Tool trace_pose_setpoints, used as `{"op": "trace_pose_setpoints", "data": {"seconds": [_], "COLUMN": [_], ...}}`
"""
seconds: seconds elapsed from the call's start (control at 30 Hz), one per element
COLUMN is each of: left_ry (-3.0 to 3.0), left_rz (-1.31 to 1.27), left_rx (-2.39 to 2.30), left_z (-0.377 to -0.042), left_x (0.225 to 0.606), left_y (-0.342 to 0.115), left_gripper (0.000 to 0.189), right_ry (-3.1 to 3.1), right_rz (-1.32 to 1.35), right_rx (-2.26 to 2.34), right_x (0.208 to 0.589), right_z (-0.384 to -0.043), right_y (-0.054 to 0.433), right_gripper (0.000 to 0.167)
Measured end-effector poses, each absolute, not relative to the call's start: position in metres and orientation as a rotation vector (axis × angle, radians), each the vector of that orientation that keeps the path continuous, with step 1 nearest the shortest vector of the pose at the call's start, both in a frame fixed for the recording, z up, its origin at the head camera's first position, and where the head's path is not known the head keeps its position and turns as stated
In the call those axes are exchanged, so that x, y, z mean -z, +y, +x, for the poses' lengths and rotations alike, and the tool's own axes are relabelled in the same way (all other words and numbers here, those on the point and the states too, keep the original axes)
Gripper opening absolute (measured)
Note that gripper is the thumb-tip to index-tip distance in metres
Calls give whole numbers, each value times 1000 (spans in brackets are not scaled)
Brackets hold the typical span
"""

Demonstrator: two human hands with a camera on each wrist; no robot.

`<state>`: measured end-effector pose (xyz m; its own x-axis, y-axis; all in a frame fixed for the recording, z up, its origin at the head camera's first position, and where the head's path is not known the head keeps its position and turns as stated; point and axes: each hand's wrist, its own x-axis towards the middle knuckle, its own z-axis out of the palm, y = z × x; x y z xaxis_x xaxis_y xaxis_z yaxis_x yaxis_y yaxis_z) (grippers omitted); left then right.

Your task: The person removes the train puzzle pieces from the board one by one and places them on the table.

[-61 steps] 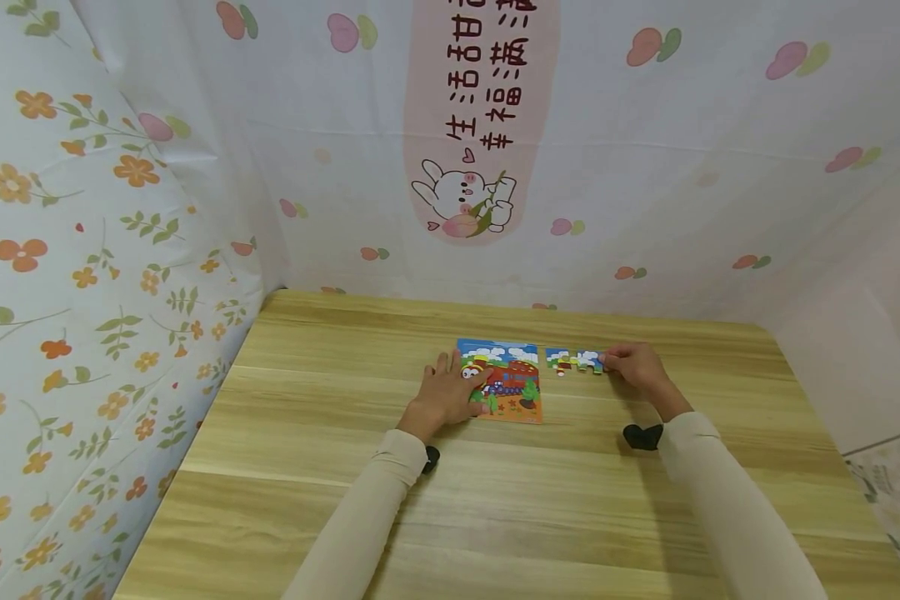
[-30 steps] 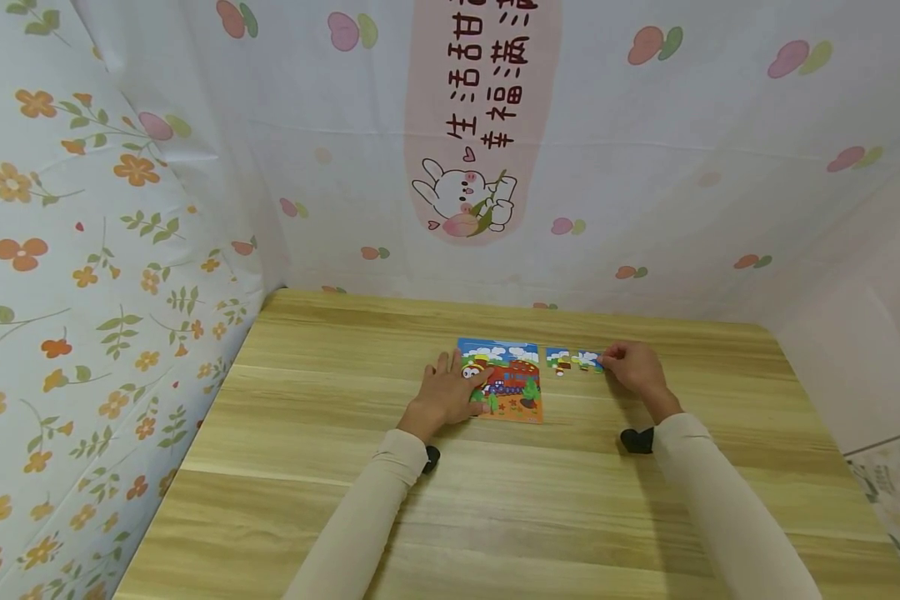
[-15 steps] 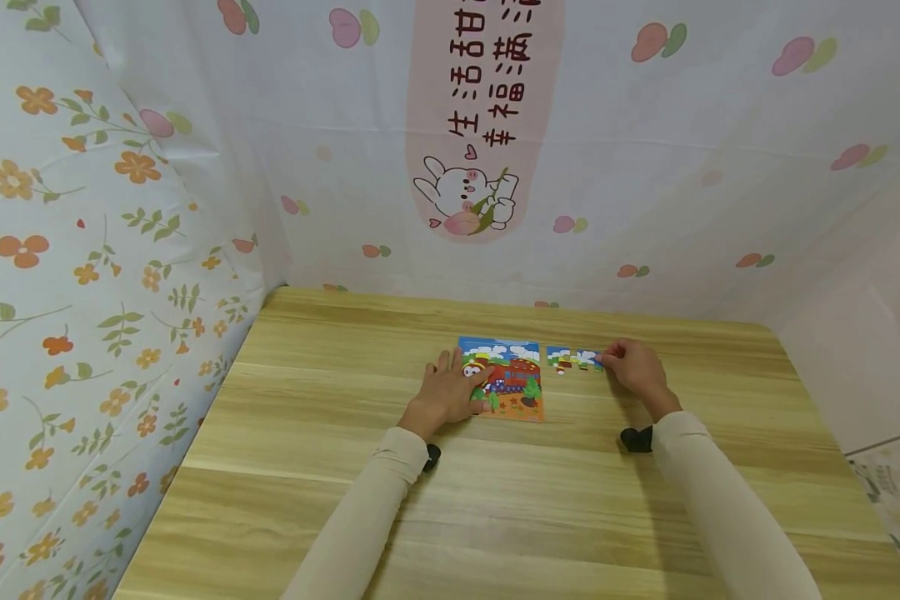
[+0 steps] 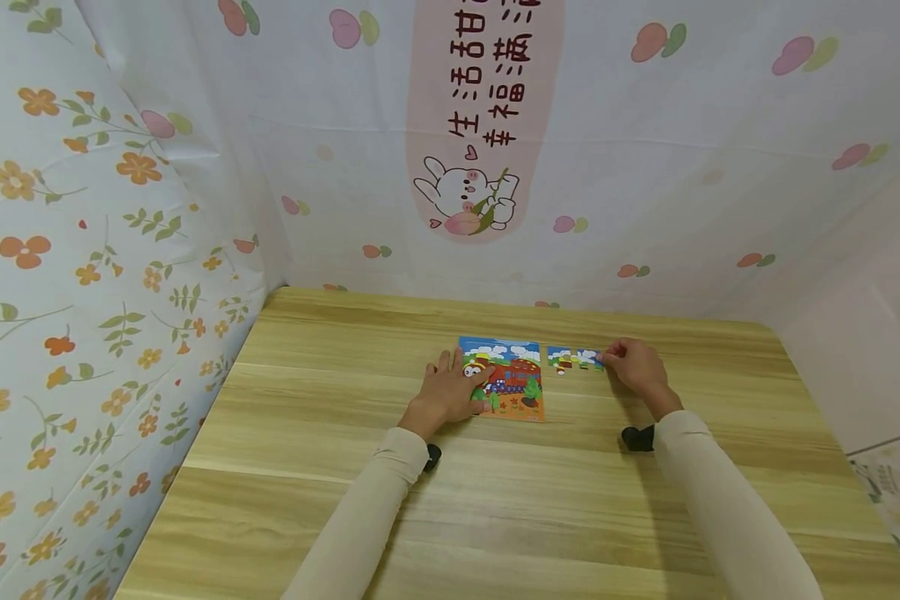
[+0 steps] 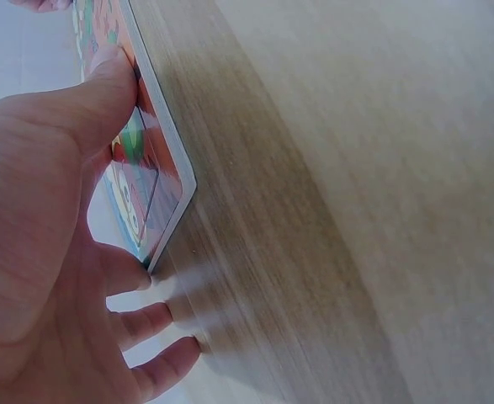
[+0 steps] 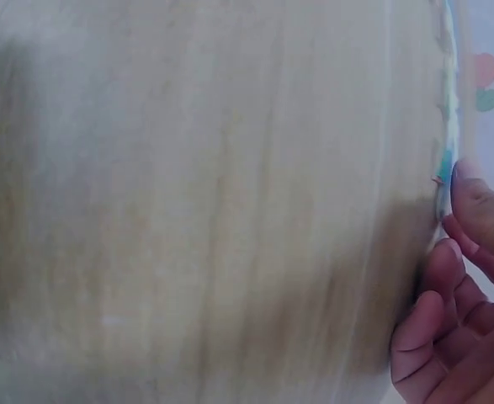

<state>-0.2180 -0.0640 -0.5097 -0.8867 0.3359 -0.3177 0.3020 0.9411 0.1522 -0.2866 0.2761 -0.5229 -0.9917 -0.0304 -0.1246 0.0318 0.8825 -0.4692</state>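
Red train board (image 4: 513, 381) lies partly under the spread left hand (image 4: 444, 393); at the board's three o'clock, I see the right hand (image 4: 636, 365) pinching the puzzle strip (image 4: 585, 357).

Left hand (image 4: 445, 395) on a train picture (image 4: 520, 385), right hand (image 4: 637, 366) at puzzle pieces (image 4: 566, 359).

Beyond the tabletop's (image 4: 540, 508) far edge, on the white cloth's (image 4: 322, 100) pink panel (image 4: 431, 108), we read dark Chinese characters in two columns, running upward: 生活甜 (image 4: 467, 77) and 幸福满 (image 4: 506, 92), both cut off above.
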Motion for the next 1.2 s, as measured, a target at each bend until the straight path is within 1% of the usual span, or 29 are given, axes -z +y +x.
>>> {"op": "trace_pose_setpoints", "data": {"seconds": [0.13, 0.3, 0.4, 0.63, 0.87, 1.2], "left_ry": [2753, 2754, 2756, 2761, 2764, 2762], "left_rz": [468, 468, 475, 487, 491, 494], "left_rx": [-140, -143, -132, -111, -103, -111], "left_z": [-217, -217, -217, -217, -217, -217], "left_x": [509, 507, 507, 508, 508, 509], "left_y": [-64, -64, -65, -65, -65, -65], "left_gripper": [68, 68, 68, 69, 69, 69], "right_ry": [2934, 2969, 2965, 2888, 2865, 2841], "right_rz": [9, -18, -72, -241, -402, -498], "right_rx": [775, 830, 850, 868, 845, 794], "right_x": [521, 516, 511, 502, 498, 500], "right_z": [-288, -290, -290, -288, -287, -288], "right_y": [277, 267, 256, 225, 197, 168], "right_gripper": [32, 28, 25, 25, 18, 19]}}
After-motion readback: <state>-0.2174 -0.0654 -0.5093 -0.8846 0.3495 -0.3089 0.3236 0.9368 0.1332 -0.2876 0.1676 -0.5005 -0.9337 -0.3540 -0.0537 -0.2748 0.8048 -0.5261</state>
